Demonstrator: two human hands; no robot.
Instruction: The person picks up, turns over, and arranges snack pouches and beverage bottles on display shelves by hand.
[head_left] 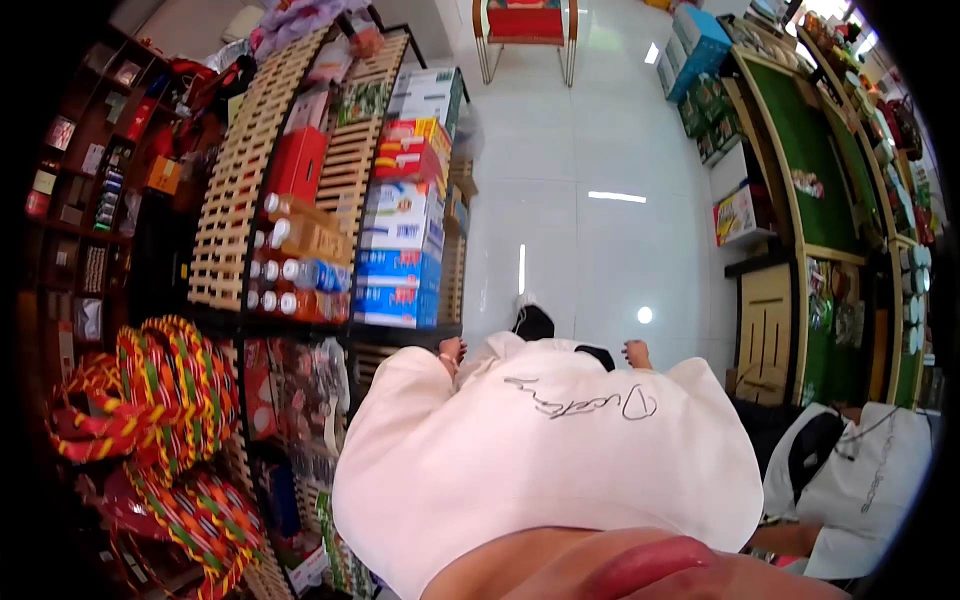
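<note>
My left hand [453, 350] hangs low at my side, by the corner of the shelf with the blue boxes [395, 287]. Its fingers are loosely bent and apart, with nothing seen in them. On my other side hangs my right hand [636, 352] over the tiled floor, fingers apart and holding nothing visible. A white shirt [550, 430] with dark script covers my body and sleeves. Part of a dark shoe [535, 321] shows beyond its hem.
Slatted shelves [228, 225] on the left hold bottles [300, 240] and cartons. Coiled multicoloured ropes [150, 400] hang nearer. Green-lined shelves [815, 170] stand right, and a red chair [525, 25] is at the aisle's far end. Another person in white [875, 480] is at lower right.
</note>
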